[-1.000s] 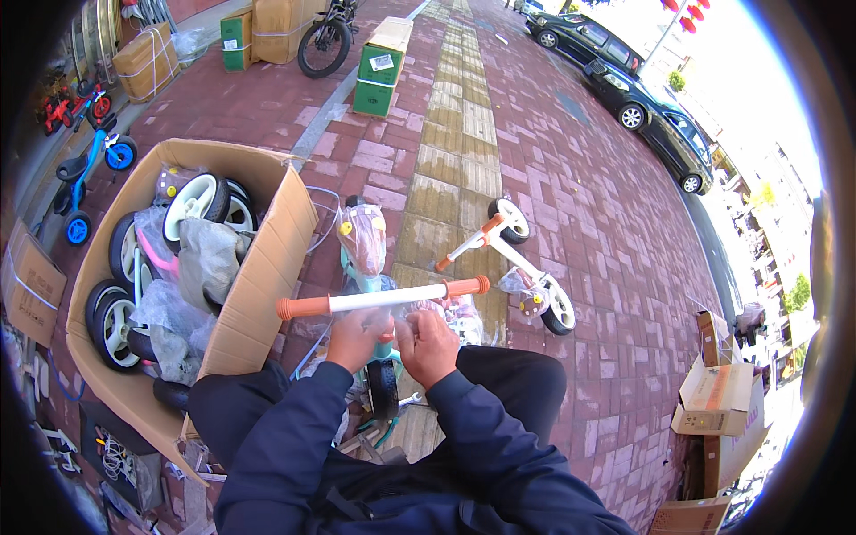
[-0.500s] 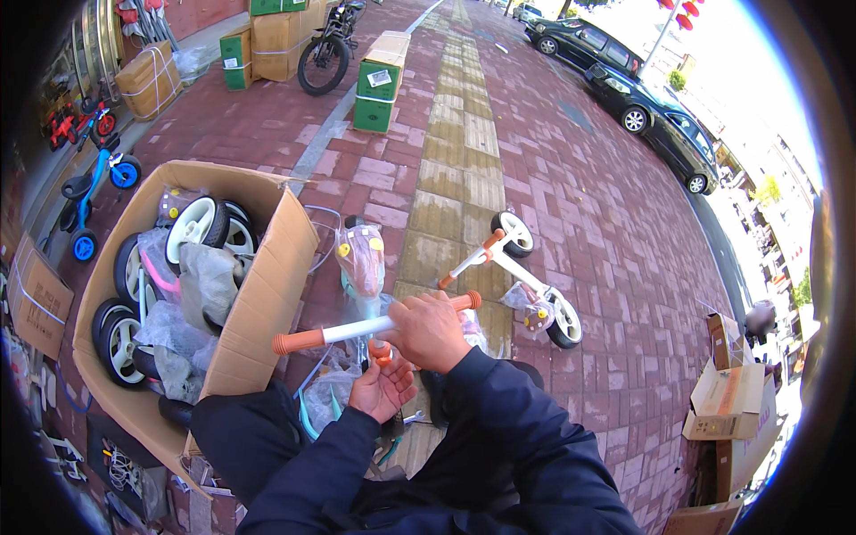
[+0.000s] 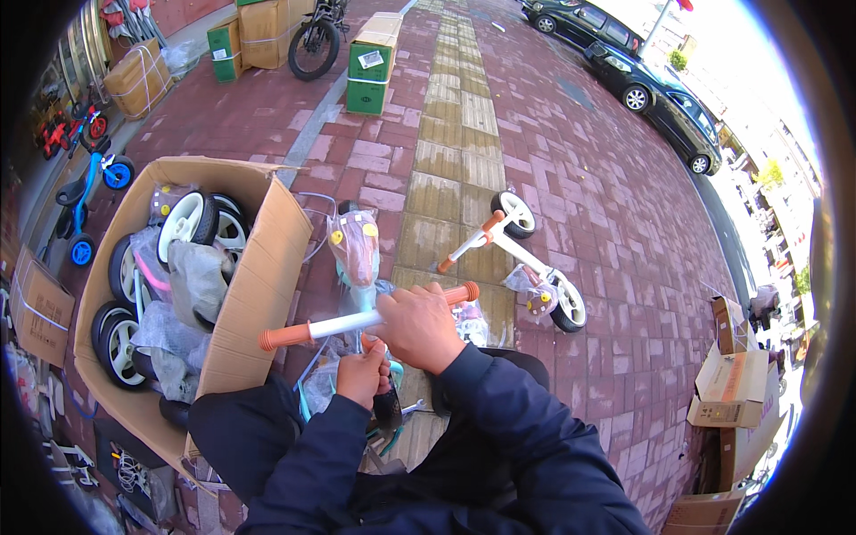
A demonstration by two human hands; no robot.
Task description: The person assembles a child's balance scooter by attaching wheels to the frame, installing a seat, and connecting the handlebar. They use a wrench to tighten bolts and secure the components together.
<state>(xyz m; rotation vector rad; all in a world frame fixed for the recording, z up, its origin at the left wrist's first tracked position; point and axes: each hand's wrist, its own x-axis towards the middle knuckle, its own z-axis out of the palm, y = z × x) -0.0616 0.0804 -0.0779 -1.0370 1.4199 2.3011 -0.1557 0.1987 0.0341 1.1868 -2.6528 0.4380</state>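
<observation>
A white handlebar (image 3: 346,324) with ribbed orange grips lies crosswise in front of me, tilted up toward its right end. My right hand (image 3: 421,328) is wrapped round its bar, just inside the right grip. Close beneath the bar, my left hand (image 3: 360,374) is closed at the stem, its fingers pinched on a small orange clamp that they mostly cover. Beyond the bar stands a light blue bike frame (image 3: 363,296), its top end covered by a plastic-wrapped bundle (image 3: 355,245) with yellow spots. More teal tubing (image 3: 314,392) shows under my hands, beside a wrench (image 3: 414,407).
An open carton (image 3: 245,294) of wheels and wrapped parts stands at my left. To the right lies a white balance bike (image 3: 526,259) with orange grips. Farther off are a blue tricycle (image 3: 85,187), a green-and-brown box (image 3: 370,67), empty cartons (image 3: 731,383) and parked cars (image 3: 655,98).
My left hand has turned and closed its fingers round the orange clamp, which showed plainly before. The handlebar's left end has dipped slightly, and my right hand stays on the bar.
</observation>
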